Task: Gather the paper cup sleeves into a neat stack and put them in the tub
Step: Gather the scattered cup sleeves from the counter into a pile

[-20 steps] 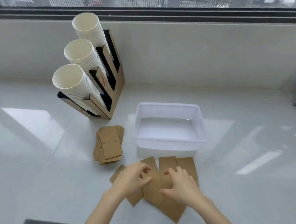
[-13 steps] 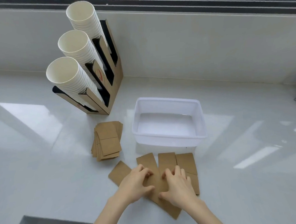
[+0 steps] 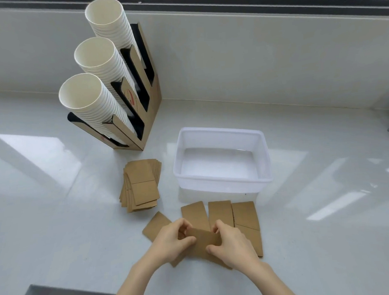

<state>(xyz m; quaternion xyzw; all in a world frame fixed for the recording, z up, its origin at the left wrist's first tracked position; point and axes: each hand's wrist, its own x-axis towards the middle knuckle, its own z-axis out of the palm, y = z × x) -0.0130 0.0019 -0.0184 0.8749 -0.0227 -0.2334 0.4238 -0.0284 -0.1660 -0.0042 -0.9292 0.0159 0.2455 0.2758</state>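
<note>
Lifted since before, 1 sleeve (image 3: pixel 204 238) is pinched between left hand (image 3: pixel 171 243) and right hand (image 3: pixel 233 244), near the tub (image 3: pixel 219 132).

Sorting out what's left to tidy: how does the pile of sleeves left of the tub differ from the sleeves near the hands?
The pile of sleeves is overlapped and loosely fanned, left of the tub; the scattered sleeves lie mostly side by side before it. Nobody touches the pile; the left hand and right hand grip one scattered sleeve. Both are brown, flat, outside the tub.
</note>
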